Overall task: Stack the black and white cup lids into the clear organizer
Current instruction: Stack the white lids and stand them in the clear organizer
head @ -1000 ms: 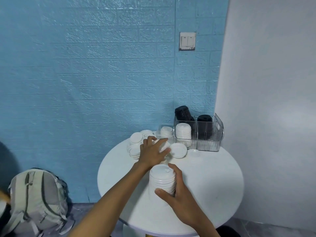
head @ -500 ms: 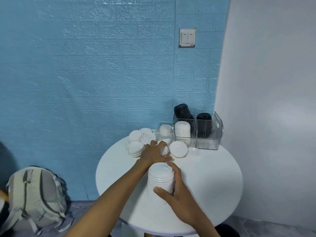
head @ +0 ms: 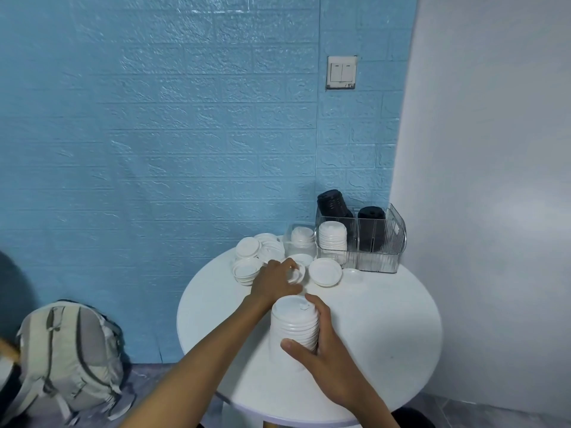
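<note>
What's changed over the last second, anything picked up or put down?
The left hand has closed its fingers, outstretched before, around a loose white lid on the table. The right hand still grips the white lid stack. The clear organizer and its stacks stay put.

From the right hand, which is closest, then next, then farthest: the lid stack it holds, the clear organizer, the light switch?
1. Lid stack: held in the right hand.
2. Clear organizer: at the table's far right edge.
3. Light switch: high on the blue wall.
</note>
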{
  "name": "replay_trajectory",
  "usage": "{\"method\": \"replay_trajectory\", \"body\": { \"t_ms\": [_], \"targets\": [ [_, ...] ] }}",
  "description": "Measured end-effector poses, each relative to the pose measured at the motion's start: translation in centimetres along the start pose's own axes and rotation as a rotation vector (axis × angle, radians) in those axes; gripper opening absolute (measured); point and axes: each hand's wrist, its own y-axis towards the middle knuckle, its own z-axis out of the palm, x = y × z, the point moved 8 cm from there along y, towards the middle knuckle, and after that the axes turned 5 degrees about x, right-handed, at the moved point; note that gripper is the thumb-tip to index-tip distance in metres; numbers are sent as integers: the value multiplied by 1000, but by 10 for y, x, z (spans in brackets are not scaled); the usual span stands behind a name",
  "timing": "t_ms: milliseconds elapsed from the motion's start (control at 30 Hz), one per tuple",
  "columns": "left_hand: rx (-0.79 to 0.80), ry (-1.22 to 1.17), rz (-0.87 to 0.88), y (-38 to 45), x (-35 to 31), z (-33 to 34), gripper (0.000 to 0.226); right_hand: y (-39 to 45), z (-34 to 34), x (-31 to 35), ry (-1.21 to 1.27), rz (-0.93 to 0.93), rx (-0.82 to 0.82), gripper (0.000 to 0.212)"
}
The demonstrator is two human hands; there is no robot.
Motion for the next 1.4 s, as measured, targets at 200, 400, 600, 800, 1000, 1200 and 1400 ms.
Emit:
{"method": "replay_trajectory", "body": {
  "t_ms": [200, 400, 600, 800, 1000, 1200, 1400],
  "targets": [
    [-136, -163, 51, -16, 0, -14, 48, -1, 1, -2, 4, 22, 14, 73],
    [-261, -543, 66, -37, -3, -39, 40, -1, -1, -3, -21, 34, -1, 75],
    [-331, -1028, 29, -65, -13, -59, 39, -2, -1, -2, -34, 34, -7, 76],
    [-332, -1202, 91, -81, -24, -63, 50, 0, -1, -1, -1, 25, -5, 83],
    [-302, -1228, 146, -90, -38, -67, 54, 4, -3, 4, 59, -1, 9, 118],
    [-296, -1190, 179, -101, -47, -72, 56, 10, -6, 20, 84, -60, 28, 121],
    [-256, -1184, 227, -114, -56, -76, 59, 34, -28, 65, 175, -165, -97, 113]
  ]
}}
